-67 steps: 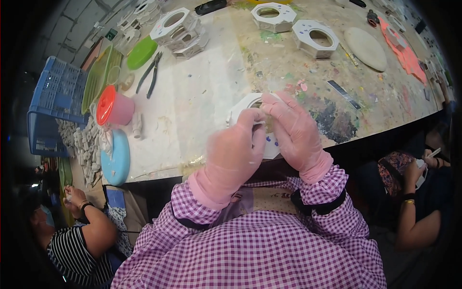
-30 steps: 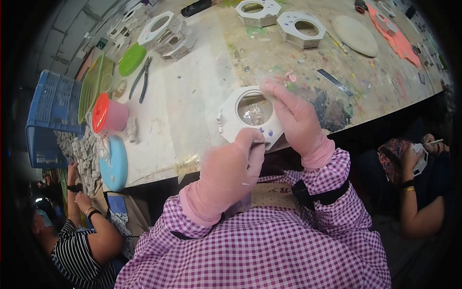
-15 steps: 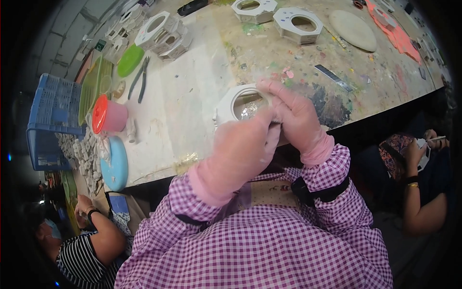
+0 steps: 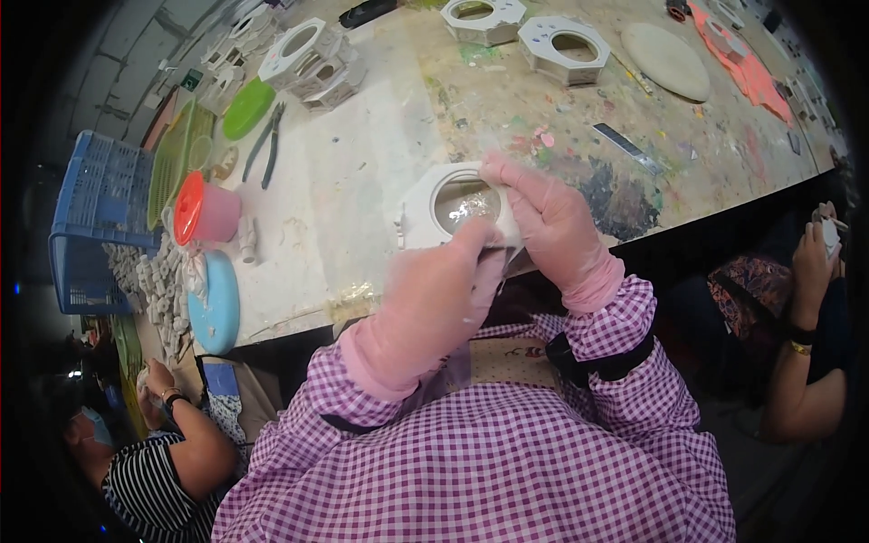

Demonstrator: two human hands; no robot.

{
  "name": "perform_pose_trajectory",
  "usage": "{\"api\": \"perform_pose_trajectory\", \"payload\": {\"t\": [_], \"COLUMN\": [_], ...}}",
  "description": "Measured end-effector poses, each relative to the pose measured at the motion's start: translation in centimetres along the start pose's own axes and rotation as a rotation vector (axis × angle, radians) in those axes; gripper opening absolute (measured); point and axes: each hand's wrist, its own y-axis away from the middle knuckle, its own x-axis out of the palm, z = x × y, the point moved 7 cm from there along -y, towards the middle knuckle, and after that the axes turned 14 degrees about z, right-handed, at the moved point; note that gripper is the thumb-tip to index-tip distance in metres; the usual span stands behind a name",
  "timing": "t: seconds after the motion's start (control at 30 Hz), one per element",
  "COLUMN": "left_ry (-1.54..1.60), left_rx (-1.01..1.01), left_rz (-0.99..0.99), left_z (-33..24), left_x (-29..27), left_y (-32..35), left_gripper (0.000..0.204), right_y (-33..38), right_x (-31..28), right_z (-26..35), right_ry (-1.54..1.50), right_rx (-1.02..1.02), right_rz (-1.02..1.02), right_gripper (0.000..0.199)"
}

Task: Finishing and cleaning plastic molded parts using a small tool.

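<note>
A white octagonal frame [image 4: 418, 215] with a round opening is held tilted just above the front edge of the table. My right hand [image 4: 557, 231], in a pink glove, is closed on its right side, with fingers over the upper right rim. Against the lower edge of the frame is my left hand [image 4: 439, 290], gloved too and slightly blurred. Its fingers are curled and its thumb lies by the opening; whatever is pinched there is hidden. Through the opening a shiny patch of the tabletop shows.
Similar white frames [image 4: 566, 52] stand farther back, others stacked [image 4: 312, 68] at left. Pliers [image 4: 264, 149], a pink cup with red rim [image 4: 213, 213], a blue oval lid [image 4: 214, 303] and a blue crate [image 4: 100, 226] lie left. A flat strip [image 4: 627, 147] lies right. People sit on both sides.
My left hand has slid left and down along the frame's lower edge. The frame has shifted slightly left. My right hand keeps its hold.
</note>
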Motion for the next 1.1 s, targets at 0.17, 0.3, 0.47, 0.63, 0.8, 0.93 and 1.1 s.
{"api": "perform_pose_trajectory", "payload": {"t": [0.17, 0.3, 0.47, 0.63, 0.8, 0.93, 1.1], "left_ry": [-0.079, 0.044, 0.426, 0.577, 0.602, 0.673, 0.661], "left_rx": [-0.155, -0.067, 0.034, -0.017, 0.07, 0.072, 0.08], "left_rz": [0.111, 0.08, 0.019, 0.099, 0.008, 0.094, 0.061], "left_z": [2.5, 2.7, 1.6, 1.4, 1.1, 1.2, 0.6], "left_x": [-1.8, -1.5, 0.1, 1.7, 2.7, 3.6, 2.9], "left_y": [5.2, 6.1, 5.6, 6.0, 5.5, 5.1, 5.3], "left_gripper": [0.018, 0.017, 0.02, 0.027, 0.023, 0.026, 0.027], "right_y": [0.0, -0.1, 2.2, 7.8, 10.0, 9.6, 9.7], "right_x": [0.0, 0.1, -1.6, 0.4, 3.4, 3.4, 3.9], "right_z": [0.3, 0.2, 1.7, 3.8, 4.5, 4.3, 3.3], "right_ry": [0.015, 0.016, -0.017, -0.5, -0.407, -0.548, -0.619], "right_rx": [-0.047, -0.072, -0.05, 0.108, 0.236, 0.175, 0.301], "right_rz": [-0.011, -0.037, -0.211, -0.029, 0.195, 0.138, 0.045], "right_gripper": [0.027, 0.026, 0.021, 0.02, 0.027, 0.022, 0.01]}}
